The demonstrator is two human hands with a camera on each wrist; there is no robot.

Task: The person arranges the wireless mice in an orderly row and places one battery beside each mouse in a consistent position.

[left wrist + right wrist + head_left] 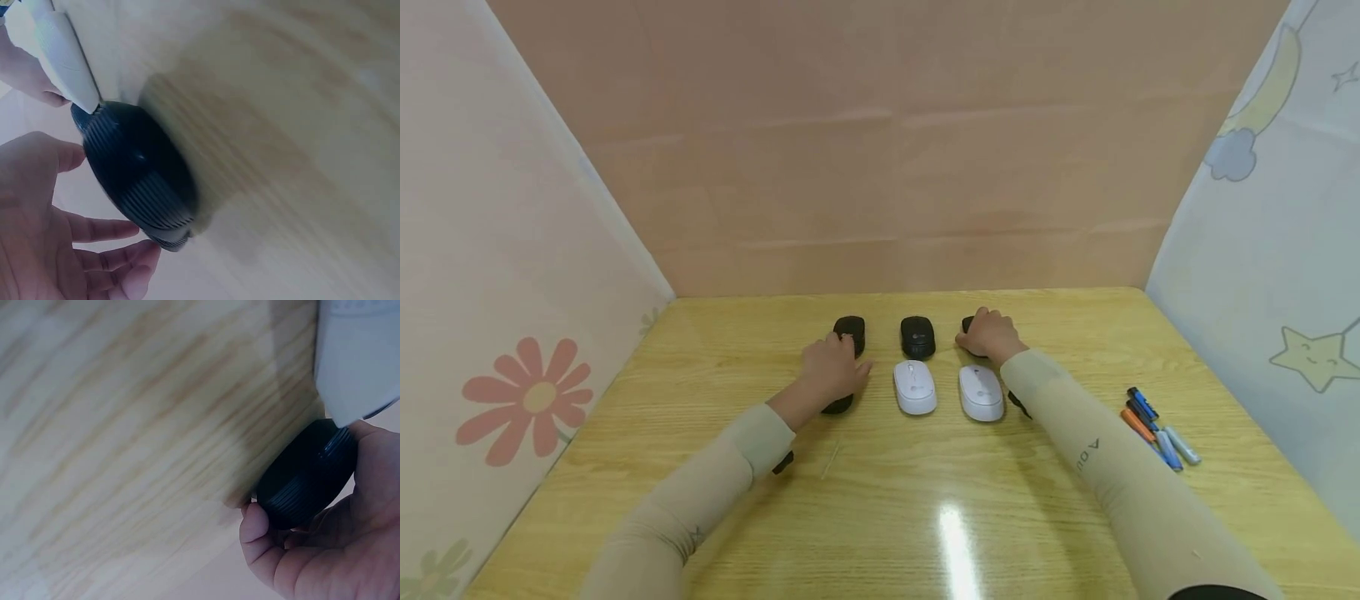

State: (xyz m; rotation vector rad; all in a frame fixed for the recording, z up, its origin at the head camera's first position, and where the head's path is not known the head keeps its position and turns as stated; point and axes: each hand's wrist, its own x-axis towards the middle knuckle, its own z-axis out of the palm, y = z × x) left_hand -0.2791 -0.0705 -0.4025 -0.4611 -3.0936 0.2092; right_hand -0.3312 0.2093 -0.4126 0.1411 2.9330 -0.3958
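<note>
My left hand reaches over a black computer mouse in the near row. Its fingers touch the left far black mouse; the thumb points out to the right. In the left wrist view its fingers are relaxed, and the near black mouse partly hides the far one. At the right end of the far row, my right hand grips another black mouse, its fingers curled around one end. Between the hands lie a black mouse and two white mice, one left, one right.
Several markers lie loosely grouped at the right of the wooden table. A peach-coloured backdrop rises behind the table's far edge. Patterned sheets stand on the left and right.
</note>
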